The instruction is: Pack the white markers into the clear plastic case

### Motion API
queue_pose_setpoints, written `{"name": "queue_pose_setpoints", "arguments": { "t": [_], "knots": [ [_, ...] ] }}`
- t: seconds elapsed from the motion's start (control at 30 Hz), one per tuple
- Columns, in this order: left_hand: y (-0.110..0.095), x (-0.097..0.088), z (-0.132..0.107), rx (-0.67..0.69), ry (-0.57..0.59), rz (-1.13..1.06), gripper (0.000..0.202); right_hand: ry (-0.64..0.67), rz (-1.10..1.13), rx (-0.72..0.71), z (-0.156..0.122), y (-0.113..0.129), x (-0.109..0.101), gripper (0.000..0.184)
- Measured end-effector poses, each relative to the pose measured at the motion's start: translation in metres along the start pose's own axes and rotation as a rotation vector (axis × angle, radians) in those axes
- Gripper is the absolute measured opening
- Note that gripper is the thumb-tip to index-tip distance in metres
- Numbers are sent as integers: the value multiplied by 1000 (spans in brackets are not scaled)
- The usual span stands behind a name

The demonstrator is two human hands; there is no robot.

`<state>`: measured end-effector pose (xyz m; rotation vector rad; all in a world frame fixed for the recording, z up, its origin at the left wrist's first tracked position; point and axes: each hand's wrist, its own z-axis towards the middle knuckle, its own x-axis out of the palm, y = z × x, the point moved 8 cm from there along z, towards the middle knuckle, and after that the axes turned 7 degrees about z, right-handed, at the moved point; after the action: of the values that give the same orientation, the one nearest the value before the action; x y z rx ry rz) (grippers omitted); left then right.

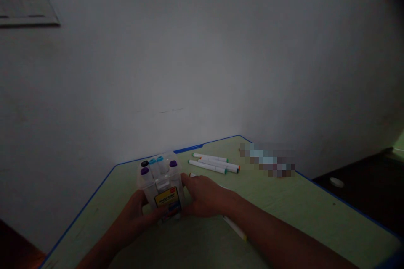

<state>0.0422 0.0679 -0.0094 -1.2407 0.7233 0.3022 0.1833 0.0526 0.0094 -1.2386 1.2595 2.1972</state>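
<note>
Housing capped markers (160, 159): clear, boxy plastic case (161, 185), held at smooth green table's (284, 210) left side
Grip: case clamped between left hand (135, 218) and right hand (202, 195)
Loose markers (208, 167): slim white cylinders, strewn around right hand
Wall (202, 71): matte, grey

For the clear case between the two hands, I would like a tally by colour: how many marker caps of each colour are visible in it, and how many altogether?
Purple caps: 2
Light blue caps: 2
Black cap: 1
Total: 5 caps visible in the clear case
</note>
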Motion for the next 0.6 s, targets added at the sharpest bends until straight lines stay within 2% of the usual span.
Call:
{"name": "queue_pose_setpoints", "arguments": {
  "t": [0.6],
  "knots": [
    [-8,3,-1,-26,51,5,43,-14,2,-31,1,-1,2,66]
  ]
}}
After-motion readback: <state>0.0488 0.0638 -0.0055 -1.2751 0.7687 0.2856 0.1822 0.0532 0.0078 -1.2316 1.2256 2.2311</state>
